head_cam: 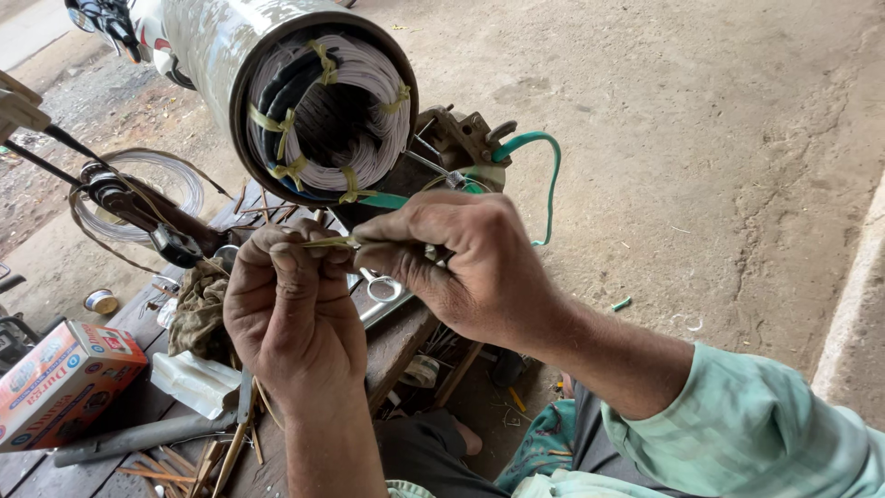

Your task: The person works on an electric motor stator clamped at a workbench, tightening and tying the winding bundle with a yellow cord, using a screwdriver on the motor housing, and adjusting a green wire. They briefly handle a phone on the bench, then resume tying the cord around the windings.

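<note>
My left hand [290, 309] and my right hand [466, 258] meet just below a metal motor cylinder [217, 41], pinching a thin yellowish tie strip [332, 242] between their fingertips. The cylinder's open end shows a white and dark wire winding [364, 83] bound at several spots with yellow ties. My right hand also seems to grip a small metal tool, mostly hidden by the fingers. A green wire [544, 148] loops out beside the cylinder, behind my right hand.
A wooden bench [396, 346] carries a red and white carton [60, 383], a white plastic piece [194, 380], a rag [198, 309], a grey bar [138, 438] and scissors [380, 284]. A wire coil [138, 189] lies far left. Concrete floor stretches right.
</note>
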Demonstrator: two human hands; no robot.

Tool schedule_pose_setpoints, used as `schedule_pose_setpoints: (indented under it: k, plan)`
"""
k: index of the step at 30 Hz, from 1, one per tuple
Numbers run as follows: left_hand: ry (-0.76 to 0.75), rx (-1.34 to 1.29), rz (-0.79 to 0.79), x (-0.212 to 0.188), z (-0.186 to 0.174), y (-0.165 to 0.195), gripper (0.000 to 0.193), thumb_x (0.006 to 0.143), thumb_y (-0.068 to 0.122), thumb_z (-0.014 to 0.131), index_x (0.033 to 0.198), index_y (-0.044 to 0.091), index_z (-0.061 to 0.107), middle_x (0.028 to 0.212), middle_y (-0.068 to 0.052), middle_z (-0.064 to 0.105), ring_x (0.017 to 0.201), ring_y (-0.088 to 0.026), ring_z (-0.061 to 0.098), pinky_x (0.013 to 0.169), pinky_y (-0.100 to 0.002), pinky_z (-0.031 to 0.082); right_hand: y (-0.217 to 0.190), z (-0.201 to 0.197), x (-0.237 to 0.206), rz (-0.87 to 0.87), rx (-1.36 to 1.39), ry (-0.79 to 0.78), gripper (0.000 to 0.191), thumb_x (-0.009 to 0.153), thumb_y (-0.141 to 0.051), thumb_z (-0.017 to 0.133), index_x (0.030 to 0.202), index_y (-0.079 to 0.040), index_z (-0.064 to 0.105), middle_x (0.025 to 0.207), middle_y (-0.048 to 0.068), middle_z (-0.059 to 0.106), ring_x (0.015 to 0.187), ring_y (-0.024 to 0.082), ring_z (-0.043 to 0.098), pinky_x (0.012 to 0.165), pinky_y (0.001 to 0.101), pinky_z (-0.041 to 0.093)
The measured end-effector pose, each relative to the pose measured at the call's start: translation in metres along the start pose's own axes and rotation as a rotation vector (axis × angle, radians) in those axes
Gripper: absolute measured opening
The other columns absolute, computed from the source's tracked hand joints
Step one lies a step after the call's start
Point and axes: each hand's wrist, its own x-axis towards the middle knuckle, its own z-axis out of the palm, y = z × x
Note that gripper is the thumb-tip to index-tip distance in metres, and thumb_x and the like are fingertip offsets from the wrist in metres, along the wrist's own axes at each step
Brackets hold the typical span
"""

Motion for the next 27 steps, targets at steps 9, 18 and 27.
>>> schedule_pose_setpoints:
  k: [9, 18, 27]
  plan:
    - [0.060, 0.168, -0.027, -0.013, 0.002, -0.026, 0.016, 0.107, 0.010, 0.065, 0.118, -0.001, 0.068, 0.097, -0.012, 0.073, 0.082, -0.017, 0.071, 0.074, -0.030, 0.061, 0.018, -0.018, 0.020, -0.370, -0.716, 0.178, 0.021, 0.104, -0.024, 0.077, 0.091, -0.008, 0.074, 0.084, 0.007, 0.073, 0.075, 0.017, 0.067, 0.072, 0.0364, 0.057]
    - [0.075, 0.337, -0.159, -0.048, -0.006, -0.036, 0.014, 0.101, 0.005, 0.072, 0.111, -0.004, 0.069, 0.098, -0.004, 0.072, 0.088, -0.008, 0.066, 0.081, -0.022, 0.055, 0.019, -0.018, 0.037, -0.366, -0.928, 0.063, 0.019, 0.088, -0.014, 0.085, 0.083, -0.005, 0.069, 0.078, 0.008, 0.061, 0.077, 0.028, 0.062, 0.070, 0.0434, 0.049]
    - [0.064, 0.389, -0.154, -0.049, -0.025, -0.019, 0.015, 0.101, 0.006, 0.072, 0.111, -0.004, 0.069, 0.102, -0.005, 0.073, 0.094, -0.007, 0.066, 0.086, -0.022, 0.054, 0.017, -0.006, 0.053, -0.438, -1.041, 0.005, 0.016, 0.084, -0.013, 0.085, 0.087, -0.006, 0.071, 0.080, 0.006, 0.063, 0.080, 0.023, 0.063, 0.074, 0.0416, 0.051]
